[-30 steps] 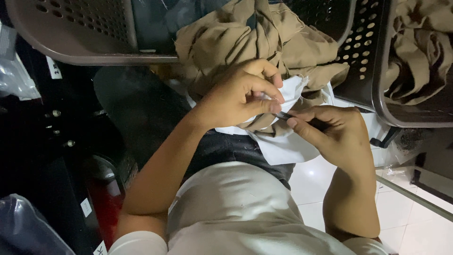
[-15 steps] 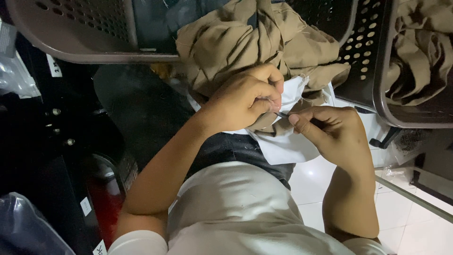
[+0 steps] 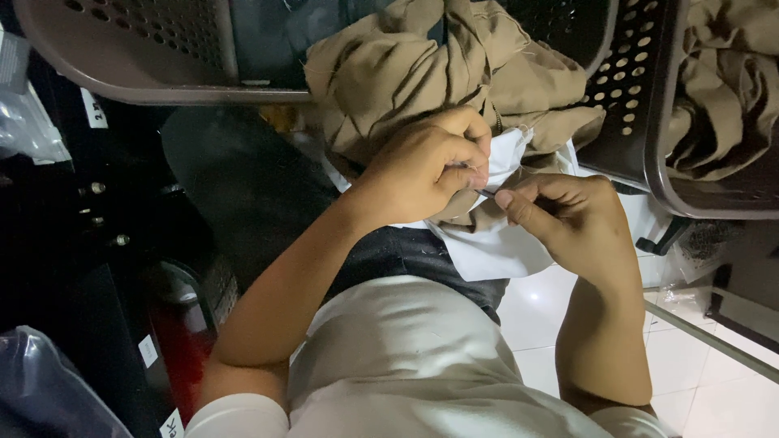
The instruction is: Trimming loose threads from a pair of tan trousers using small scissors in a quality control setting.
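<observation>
While left hand [image 3: 426, 166] curls on cloth [image 3: 495, 243], right hand [image 3: 568, 215] pinches needle [image 3: 485, 193].

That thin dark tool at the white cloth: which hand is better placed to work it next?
Probably the right hand: it pinches the thin dark tool, tip at the white cloth. The left hand is busy gripping the fabric fold.

Left hand [image 3: 430, 166] pinching white fabric [image 3: 495, 239], right hand [image 3: 572, 215] holding thin dark tool [image 3: 485, 193], tan garment [image 3: 438, 65] behind, grey baskets [image 3: 122, 57] far
</observation>
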